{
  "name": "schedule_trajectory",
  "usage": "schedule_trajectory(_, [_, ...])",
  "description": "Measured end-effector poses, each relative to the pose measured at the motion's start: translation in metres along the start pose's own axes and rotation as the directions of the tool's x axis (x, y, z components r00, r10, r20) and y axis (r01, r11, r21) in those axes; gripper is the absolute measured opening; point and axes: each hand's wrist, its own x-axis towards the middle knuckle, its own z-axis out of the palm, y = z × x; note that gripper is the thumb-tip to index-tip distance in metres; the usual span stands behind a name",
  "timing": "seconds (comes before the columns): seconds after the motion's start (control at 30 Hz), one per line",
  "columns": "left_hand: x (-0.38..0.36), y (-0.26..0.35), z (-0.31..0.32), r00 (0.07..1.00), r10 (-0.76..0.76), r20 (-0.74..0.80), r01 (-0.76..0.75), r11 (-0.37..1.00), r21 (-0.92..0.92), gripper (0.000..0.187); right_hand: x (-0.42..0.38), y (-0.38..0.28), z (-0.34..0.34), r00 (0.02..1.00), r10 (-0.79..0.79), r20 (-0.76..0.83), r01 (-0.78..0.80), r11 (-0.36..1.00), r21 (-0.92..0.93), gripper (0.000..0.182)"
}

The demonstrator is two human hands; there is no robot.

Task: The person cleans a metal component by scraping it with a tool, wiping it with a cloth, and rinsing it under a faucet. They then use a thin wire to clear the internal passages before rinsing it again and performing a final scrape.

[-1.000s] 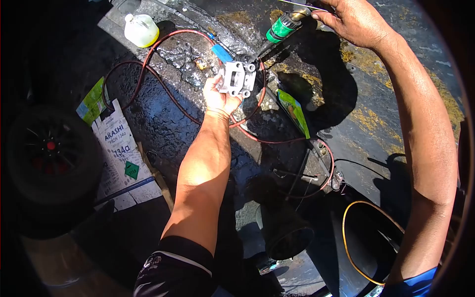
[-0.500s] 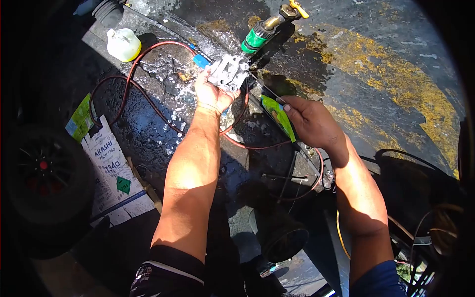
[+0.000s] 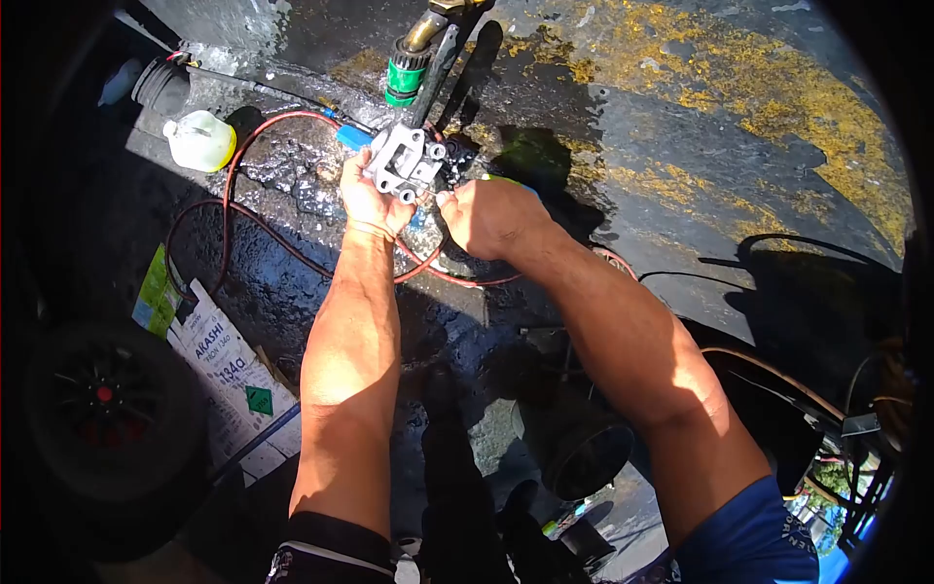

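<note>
My left hand (image 3: 370, 202) holds a silvery cast-metal part (image 3: 401, 156) with several round holes and a central opening, gripping it from below. Fingers of my right hand (image 3: 491, 222) are pinched together at the part's lower right edge. A thin metal rod seen there earlier is now mostly hidden by those fingers. Behind the right knuckles a sliver of a yellow-green piece (image 3: 511, 181) shows. Close above the part hangs a brass tap (image 3: 423, 34) with a green hose connector (image 3: 405, 78).
A red hose (image 3: 231, 180) with a blue fitting (image 3: 352, 137) loops over the wet ground. At left are a jug of yellowish liquid (image 3: 201, 142), a white printed carton (image 3: 219, 355) and a dark wheel (image 3: 102, 399). A black cylinder (image 3: 589, 457) lies near my feet.
My right hand has come in from the right, up against the metal part, and turned so its back shows. The part has tilted in my left hand. The view has shifted.
</note>
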Motion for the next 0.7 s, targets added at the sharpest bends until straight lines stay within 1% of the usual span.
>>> schedule_trajectory(0.03, [0.004,-0.002,-0.005,0.999,0.044,-0.022,-0.045,0.999,-0.024,0.055,-0.002,-0.003,-0.003,1.000,0.029,-0.007,-0.029,1.000,0.000,0.050])
schedule_trajectory(0.07, [0.004,-0.003,-0.005,0.999,0.035,0.000,-0.035,0.999,-0.014,0.054,-0.006,-0.006,-0.005,1.000,0.020,-0.002,-0.020,0.999,-0.031,0.049])
schedule_trajectory(0.1, [0.005,-0.001,-0.005,0.999,0.030,0.025,-0.029,1.000,-0.002,0.054,-0.004,-0.004,-0.005,1.000,0.018,-0.007,-0.018,1.000,0.000,0.049])
schedule_trajectory(0.13, [0.002,0.001,-0.006,0.995,-0.016,0.101,0.020,0.999,-0.033,0.053,0.000,0.000,-0.002,1.000,0.019,-0.008,-0.019,0.999,0.034,0.049])
schedule_trajectory(0.17, [-0.001,0.000,-0.008,0.987,-0.034,0.158,0.037,0.999,-0.021,0.051,0.004,0.004,0.001,1.000,0.021,-0.009,-0.020,0.998,0.066,0.049])
schedule_trajectory(0.2, [0.001,-0.002,-0.002,0.991,-0.011,0.130,0.017,0.999,-0.045,0.052,0.010,0.001,0.003,0.999,-0.041,-0.029,0.044,0.990,0.136,0.049])
schedule_trajectory(0.23, [-0.001,-0.004,0.002,0.996,0.008,0.093,-0.001,0.998,-0.069,0.052,0.008,0.004,0.007,0.999,-0.029,-0.033,0.034,0.989,0.141,0.049])
schedule_trajectory(0.27, [-0.003,-0.002,0.003,0.993,0.020,0.120,-0.013,0.998,-0.059,0.052,0.004,0.006,0.011,0.999,-0.018,-0.036,0.023,0.989,0.145,0.049])
schedule_trajectory(0.33, [0.004,-0.002,-0.002,0.994,0.106,-0.025,-0.104,0.992,0.066,0.050,0.007,0.005,0.014,0.999,-0.014,-0.029,0.018,0.990,0.138,0.049])
schedule_trajectory(0.37, [0.006,-0.006,-0.006,0.984,0.148,-0.097,-0.135,0.982,0.135,0.050,0.008,0.004,0.016,1.000,-0.022,-0.013,0.024,0.984,0.174,0.049])
schedule_trajectory(0.4, [0.008,-0.001,-0.018,0.994,-0.018,0.109,0.029,0.995,-0.100,0.049,0.008,0.002,0.014,1.000,-0.024,-0.001,0.024,0.977,0.210,0.049])
schedule_trajectory(0.43, [-0.001,-0.004,-0.003,0.997,0.057,0.055,-0.053,0.996,-0.068,0.050,0.003,-0.004,0.004,1.000,-0.029,0.010,0.026,0.970,0.241,0.049])
schedule_trajectory(0.47, [-0.003,0.002,-0.005,0.994,0.025,0.104,-0.017,0.997,-0.077,0.050,-0.006,-0.009,-0.004,0.998,0.020,0.058,-0.032,0.977,0.211,0.050])
schedule_trajectory(0.5, [-0.002,0.010,-0.010,0.988,-0.003,0.154,0.016,0.996,-0.086,0.050,-0.004,-0.006,0.001,1.000,0.012,0.027,-0.017,0.979,0.204,0.050])
schedule_trajectory(0.53, [-0.001,0.013,-0.005,0.998,0.022,0.054,-0.019,0.998,-0.061,0.051,-0.001,-0.001,0.008,1.000,-0.002,-0.003,0.003,0.981,0.195,0.051])
schedule_trajectory(0.57, [0.001,0.013,0.000,0.999,0.038,0.019,-0.038,0.999,-0.038,0.050,0.005,0.004,0.014,0.999,-0.018,-0.036,0.025,0.982,0.189,0.051])
schedule_trajectory(0.6, [0.001,0.010,0.003,0.999,0.047,-0.018,-0.047,0.999,-0.011,0.050,0.005,-0.001,0.009,0.999,-0.026,-0.029,0.031,0.980,0.194,0.051])
schedule_trajectory(0.7, [-0.001,0.014,0.013,0.996,0.084,-0.034,-0.081,0.993,0.084,0.051,0.006,-0.007,-0.003,0.999,-0.043,0.001,0.042,0.978,0.206,0.050])
